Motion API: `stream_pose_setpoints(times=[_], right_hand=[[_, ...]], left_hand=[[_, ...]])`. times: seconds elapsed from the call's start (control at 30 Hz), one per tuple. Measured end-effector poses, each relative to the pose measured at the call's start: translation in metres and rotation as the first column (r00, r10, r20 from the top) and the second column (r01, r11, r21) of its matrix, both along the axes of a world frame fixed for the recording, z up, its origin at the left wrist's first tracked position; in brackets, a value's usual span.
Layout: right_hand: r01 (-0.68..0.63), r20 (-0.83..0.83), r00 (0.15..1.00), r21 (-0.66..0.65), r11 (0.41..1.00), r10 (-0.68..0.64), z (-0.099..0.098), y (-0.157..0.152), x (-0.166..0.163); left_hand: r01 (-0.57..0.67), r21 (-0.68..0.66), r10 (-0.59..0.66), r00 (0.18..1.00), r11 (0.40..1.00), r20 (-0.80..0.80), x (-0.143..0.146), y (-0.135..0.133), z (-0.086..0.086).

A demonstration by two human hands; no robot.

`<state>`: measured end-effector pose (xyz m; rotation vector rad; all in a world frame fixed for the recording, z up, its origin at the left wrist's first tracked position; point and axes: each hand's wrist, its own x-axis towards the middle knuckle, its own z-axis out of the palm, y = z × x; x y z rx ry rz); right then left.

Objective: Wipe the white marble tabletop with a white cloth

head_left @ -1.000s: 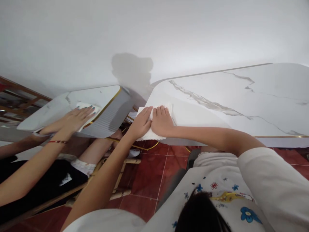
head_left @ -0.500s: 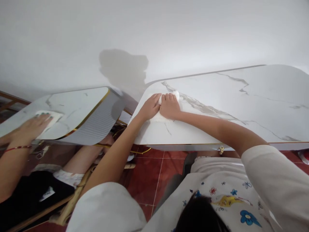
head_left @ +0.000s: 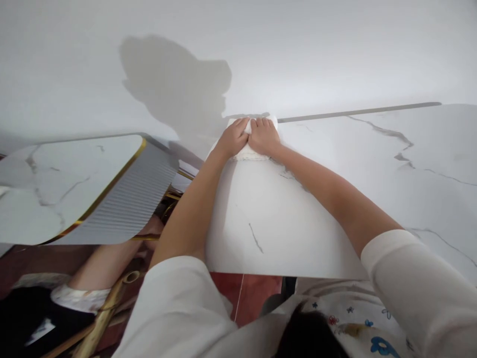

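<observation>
A folded white cloth (head_left: 250, 153) lies at the far left corner of the white marble-patterned tabletop (head_left: 276, 223), up against the wall. My left hand (head_left: 234, 139) presses down on the cloth's left part, its fingers curled onto it. Beside it, with the thumbs nearly touching, my right hand (head_left: 264, 135) bears on the cloth's right part, fingertips bent over it toward the back. Part of the cloth is hidden beneath both hands.
A second marble-patterned table (head_left: 93, 174) with a gold edge and ribbed side stands to the left. The white wall (head_left: 316, 54) rises behind both. Below left are a seated person's leg (head_left: 106, 263) and a bamboo chair (head_left: 108, 308). Red floor tiles (head_left: 257, 298) show underneath.
Both my hands have slid the cloth away from me to the tabletop's back edge, and I lean in closer. The other person's hand on the left table has left the view.
</observation>
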<state>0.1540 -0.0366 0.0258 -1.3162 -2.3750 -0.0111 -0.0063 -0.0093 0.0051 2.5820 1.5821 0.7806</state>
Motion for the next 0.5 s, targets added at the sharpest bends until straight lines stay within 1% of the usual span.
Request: stream_pose_setpoints(times=[0.13, 0.23, 0.37, 0.5], right_hand=[[0.04, 0.008, 0.999, 0.011, 0.999, -0.04, 0.003, 0.018, -0.002], [0.052, 0.003, 0.999, 0.004, 0.999, -0.052, 0.003, 0.024, -0.004], [0.038, 0.002, 0.999, 0.007, 0.999, -0.038, -0.001, 0.025, -0.005], [0.043, -0.025, 0.999, 0.005, 0.999, -0.043, -0.006, 0.013, -0.004]], left_hand=[[-0.009, 0.011, 0.008, 0.999, 1.0, 0.034, -0.004, 0.024, -0.001], [0.0, 0.003, -0.001, 1.0, 1.0, 0.03, -0.007, 0.033, -0.001], [0.005, 0.02, -0.005, 1.0, 1.0, -0.003, -0.007, 0.032, -0.002], [0.014, 0.05, -0.012, 0.999, 0.999, -0.041, -0.002, 0.016, -0.003]])
